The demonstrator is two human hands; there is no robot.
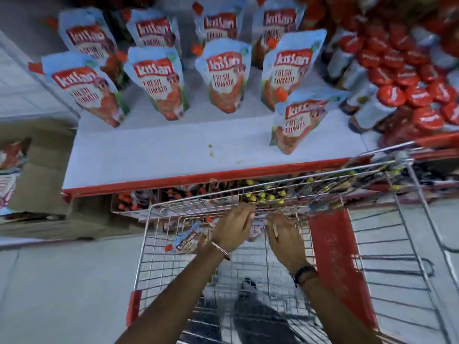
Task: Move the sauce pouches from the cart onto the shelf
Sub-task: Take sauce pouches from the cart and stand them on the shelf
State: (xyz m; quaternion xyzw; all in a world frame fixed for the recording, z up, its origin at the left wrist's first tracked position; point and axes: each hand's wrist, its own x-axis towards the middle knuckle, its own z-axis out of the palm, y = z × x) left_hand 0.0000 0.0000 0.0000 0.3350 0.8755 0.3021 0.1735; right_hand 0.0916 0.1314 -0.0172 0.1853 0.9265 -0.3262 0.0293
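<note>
Several blue-and-red Kissan tomato sauce pouches (224, 75) stand in rows on the white shelf (173, 155); one more (296, 120) stands alone nearer the front at the right. Below, the wire cart (149, 247) is pushed up against the shelf. My left hand (233, 227) and my right hand (283, 237) are both inside the cart's front end, fingers curled, flanking a sauce pouch (253, 232) that is mostly hidden between them. Whether either hand grips it is unclear. Another pouch (185, 240) lies in the cart, left of my left hand.
Red-capped sauce bottles (402, 78) crowd the shelf's right side. A lower shelf holds small bottles with red and yellow caps (263, 196). Cardboard boxes (37, 175) stand on the floor at the left. The cart's red seat flap (337, 264) is right of my right hand.
</note>
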